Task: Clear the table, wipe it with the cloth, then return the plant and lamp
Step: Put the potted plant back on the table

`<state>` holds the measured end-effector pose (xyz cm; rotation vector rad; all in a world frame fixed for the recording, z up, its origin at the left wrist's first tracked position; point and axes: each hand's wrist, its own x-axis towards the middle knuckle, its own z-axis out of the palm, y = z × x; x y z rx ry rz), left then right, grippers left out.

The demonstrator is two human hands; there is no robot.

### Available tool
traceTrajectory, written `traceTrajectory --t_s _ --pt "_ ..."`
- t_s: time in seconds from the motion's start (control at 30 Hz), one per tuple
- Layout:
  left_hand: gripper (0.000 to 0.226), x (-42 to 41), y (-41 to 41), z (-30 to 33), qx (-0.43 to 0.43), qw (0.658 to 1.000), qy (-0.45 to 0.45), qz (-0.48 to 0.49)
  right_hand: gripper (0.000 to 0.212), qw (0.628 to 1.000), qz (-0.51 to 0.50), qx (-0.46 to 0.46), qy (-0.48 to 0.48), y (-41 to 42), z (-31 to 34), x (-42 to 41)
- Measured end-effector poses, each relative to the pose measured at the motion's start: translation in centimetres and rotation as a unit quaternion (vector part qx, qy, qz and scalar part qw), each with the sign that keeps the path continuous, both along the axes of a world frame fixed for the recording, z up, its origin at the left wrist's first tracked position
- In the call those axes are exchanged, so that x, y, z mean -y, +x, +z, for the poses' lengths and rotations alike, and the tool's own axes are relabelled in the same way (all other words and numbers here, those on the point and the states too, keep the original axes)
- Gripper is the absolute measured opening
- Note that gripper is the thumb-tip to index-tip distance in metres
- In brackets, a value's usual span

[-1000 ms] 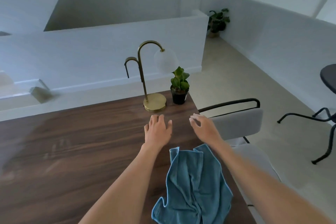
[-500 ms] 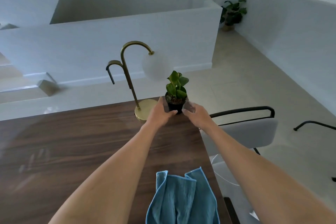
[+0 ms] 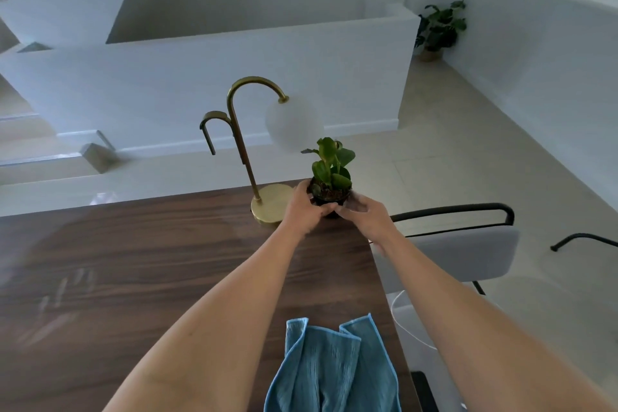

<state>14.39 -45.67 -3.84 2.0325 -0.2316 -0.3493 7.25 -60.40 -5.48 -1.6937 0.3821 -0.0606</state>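
Right now fingers of both hands are curling round the small black plastic pot [image 3: 331, 202] of the green leafy plant [image 3: 331, 162], thumbs nearly meeting at the pot's near side. Left hand [image 3: 302, 209] is gripping the pot's left side; right hand [image 3: 363, 216] is gripping its right side, a bit blurred. Can't tell if the pot is lifting off or sitting on the wood.

Plant is standing upright at the far right corner of the dark walnut-grain wooden tabletop [image 3: 133, 278]. Just beside it, to the left, the brass table lamp w/ round base, curved neck & frosted white globe shade [image 3: 267, 150] is standing at the far edge; left hand is overlapping the base's right rim.

Both bare forearms are reaching from the near edge toward that corner. Between them, at the near edge close to the right side, a crumpled blue cloth w/ lighter stitched hem [image 3: 334, 368] is lying flat-ish on the tabletop.

Off the right edge a grey upholstered chair w/ black metal armrest [image 3: 468, 244] is sitting close to the table. Far off, in the room's corner, a larger potted floor plant [image 3: 439, 30] is standing on the pale tile floor [image 3: 468, 150].
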Motion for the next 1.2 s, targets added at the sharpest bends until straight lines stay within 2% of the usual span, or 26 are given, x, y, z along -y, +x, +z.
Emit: traceTrajectory --t_s 0.37,0.53,0.7,1.13,1.2 --pt "0.083 -1.6 -4.6 0.7 -0.024 0.998 -0.049 -0.015 0.066 1.0 -0.024 -0.001 0.0 -4.6 1.2 -0.8" --pt "0.084 -4.3 -6.9 1.3 -0.035 0.997 -0.065 -0.015 0.069 1.0 -0.02 -0.009 -0.014 -7.0 2.3 -3.3" --pt "0.084 -8.5 -8.8 2.6 -0.038 0.996 -0.078 -0.007 0.082 1.0 -0.01 -0.008 -0.014 -8.8 4.0 -7.4" --pt "0.087 -24.3 -12.3 5.6 0.004 0.996 -0.084 0.031 0.062 0.999 0.044 0.01 -0.012 -10.7 6.6 -21.5" --pt "0.086 -27.0 -12.9 5.6 0.01 0.995 -0.09 0.036 0.065 0.999 0.05 0.016 -0.006 -11.2 6.5 -24.2"
